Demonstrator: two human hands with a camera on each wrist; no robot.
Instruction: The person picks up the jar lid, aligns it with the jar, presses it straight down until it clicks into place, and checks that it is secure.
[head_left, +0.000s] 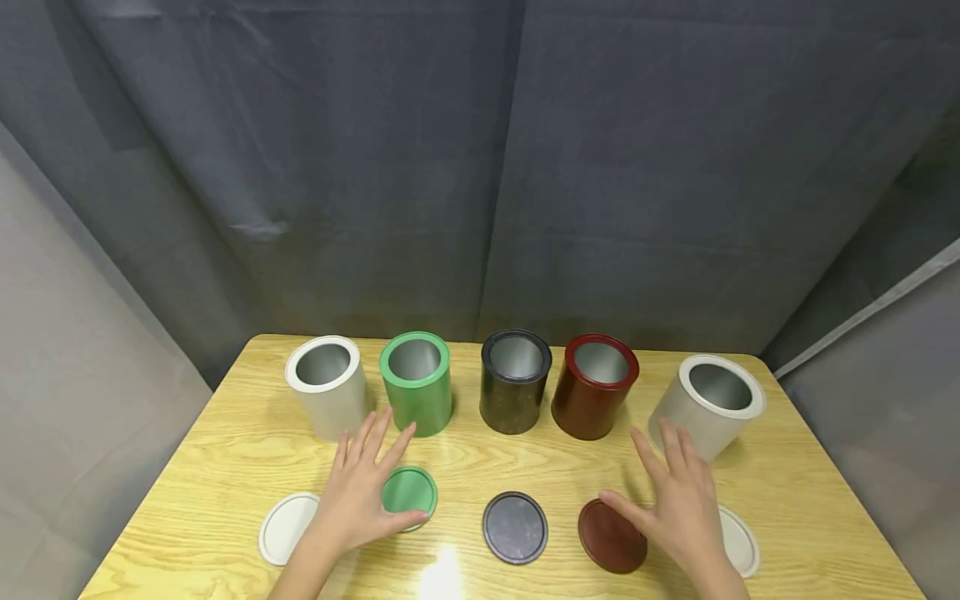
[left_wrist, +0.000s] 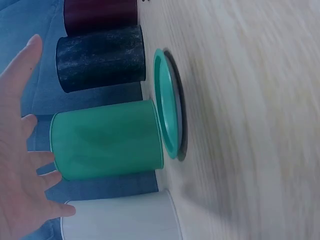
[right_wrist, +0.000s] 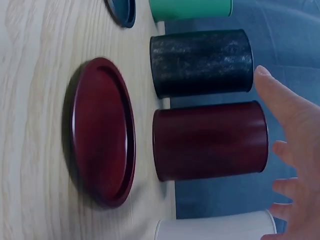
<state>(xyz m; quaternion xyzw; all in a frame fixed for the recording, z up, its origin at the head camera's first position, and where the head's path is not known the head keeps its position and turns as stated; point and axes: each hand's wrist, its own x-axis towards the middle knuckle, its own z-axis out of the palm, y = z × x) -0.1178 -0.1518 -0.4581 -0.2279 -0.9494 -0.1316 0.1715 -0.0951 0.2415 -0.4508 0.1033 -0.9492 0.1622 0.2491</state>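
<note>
2 empty hands, fingers spread: left hand (head_left: 358, 500) with a green lid (head_left: 411, 490) below its thumb side, right hand (head_left: 678, 510) likewise with a dark red lid (head_left: 611, 537). both lids look light, stiff, perhaps slippery; best pinched by the rims (right_wrist: 131, 135).

In the head view the left fingers (head_left: 397, 448) mask the lower right of the left-end white can (head_left: 333, 408) and the near rim of the green lid (head_left: 407, 490). The right fingers (head_left: 647, 456) overlap the base of the right-end white can (head_left: 718, 433) and the far edge of the dark red lid (head_left: 611, 542). The bottom edge crops the tabletop (head_left: 465, 471). The left wrist view cuts off the dark red can (left_wrist: 100, 16); the right wrist view, the black lid (right_wrist: 121, 10) and green can (right_wrist: 192, 7).
</note>
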